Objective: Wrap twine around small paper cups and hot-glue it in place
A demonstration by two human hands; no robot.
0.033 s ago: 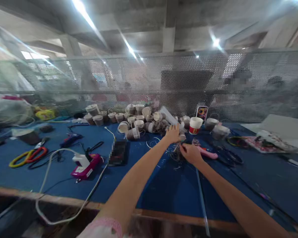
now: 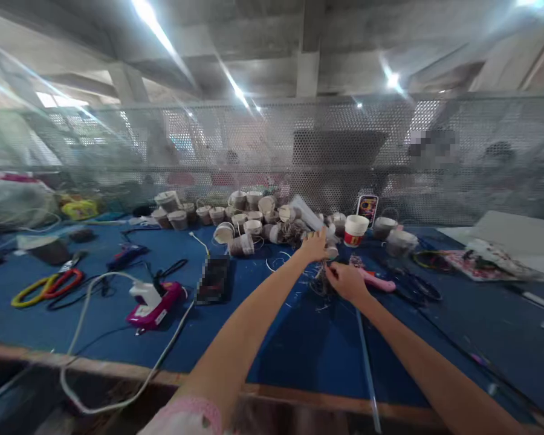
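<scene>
Dark wire tangle (image 2: 321,283) pinched by right hand (image 2: 348,281) fingers; left hand (image 2: 316,244) (grip unclear) touches a cup (image 2: 332,251).

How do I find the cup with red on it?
On the blue table, find the heap of brownish pots by the mesh fence. Just right of it, beyond the left hand, stands the cup. It alone is white with a red band.

surface (image 2: 299,356) deep blue, tan front edge | glue gun (image 2: 153,302) magenta and white | cable (image 2: 79,329) white | scissors (image 2: 45,287) orange and yellow handles | cup (image 2: 356,229) white, red band | pots (image 2: 249,220) beige and brown | wire tangle (image 2: 320,283) dark brown | screen (image 2: 254,142) grey, dotted with holes | sleeve (image 2: 181,418) pink
</scene>
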